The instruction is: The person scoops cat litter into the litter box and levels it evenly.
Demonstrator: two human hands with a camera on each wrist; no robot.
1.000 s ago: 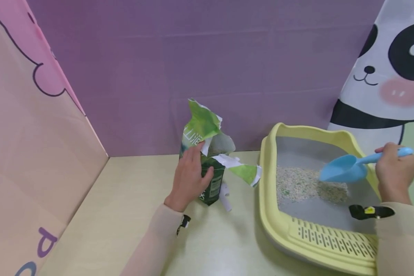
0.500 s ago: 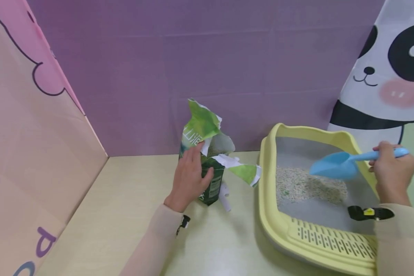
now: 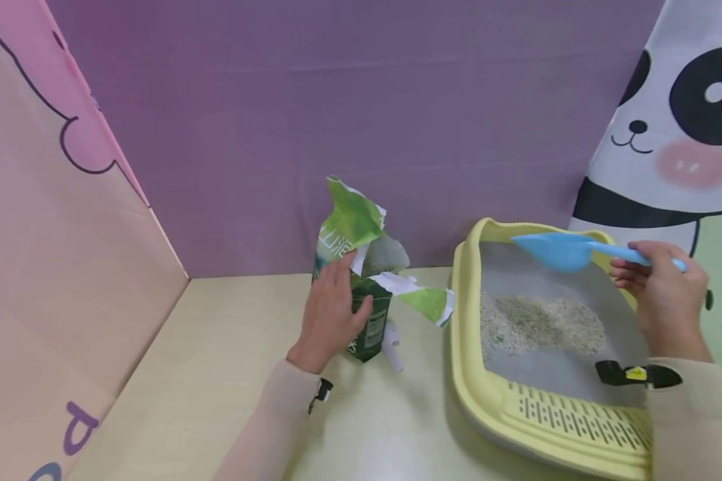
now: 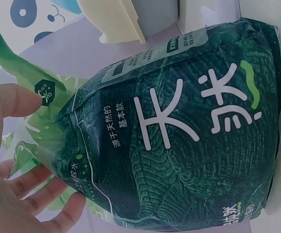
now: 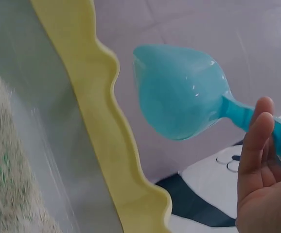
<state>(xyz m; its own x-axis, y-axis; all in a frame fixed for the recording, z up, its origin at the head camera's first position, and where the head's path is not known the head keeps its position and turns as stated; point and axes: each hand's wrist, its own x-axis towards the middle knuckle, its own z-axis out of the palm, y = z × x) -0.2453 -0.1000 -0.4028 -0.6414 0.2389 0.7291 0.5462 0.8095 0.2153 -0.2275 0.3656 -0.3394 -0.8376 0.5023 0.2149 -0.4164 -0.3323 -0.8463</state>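
Leftward, the scoop (image 3: 568, 254) juts from clasping right grip (image 3: 668, 294); relaxed left grip (image 3: 331, 310) touches bag (image 3: 374, 327).

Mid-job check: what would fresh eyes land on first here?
Likely the bright blue scoop, held up by the right hand and seen against the yellow tray's back rim. Next, the torn green bag left of the tray, the left hand against it, and the big panda picture at far right.

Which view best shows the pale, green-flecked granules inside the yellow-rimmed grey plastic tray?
The head view: the pale, green-flecked granules spread well inside the frame. The right wrist view shows only part, cut off at the left edge; the left wrist view shows none of them.
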